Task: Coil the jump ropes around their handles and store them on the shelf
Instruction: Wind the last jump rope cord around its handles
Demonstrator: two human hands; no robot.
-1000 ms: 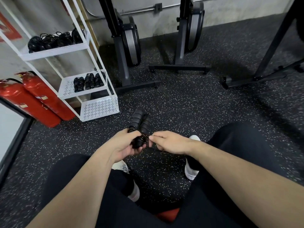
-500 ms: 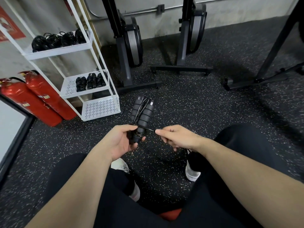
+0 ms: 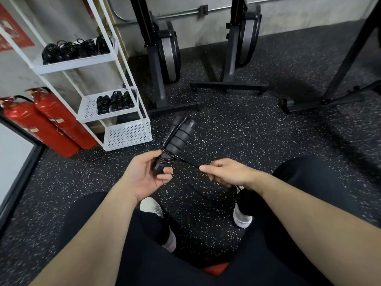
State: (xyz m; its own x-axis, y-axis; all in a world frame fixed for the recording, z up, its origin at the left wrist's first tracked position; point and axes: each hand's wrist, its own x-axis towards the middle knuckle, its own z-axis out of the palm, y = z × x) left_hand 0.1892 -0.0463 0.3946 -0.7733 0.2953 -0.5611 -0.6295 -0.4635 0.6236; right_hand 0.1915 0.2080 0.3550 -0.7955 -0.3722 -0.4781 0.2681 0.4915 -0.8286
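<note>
Black foam handles, paired, centre frame, gripped at lower end by left hand. Few turns of cord wound near the grip. Right hand pinching taut cord just right of handles; slack trailing down toward floor, hard to trace. Risks: tension lost, turns springing loose; handles splaying apart; slack catching under shoe. White shelf, upper left, coiled ropes already stored.
</note>
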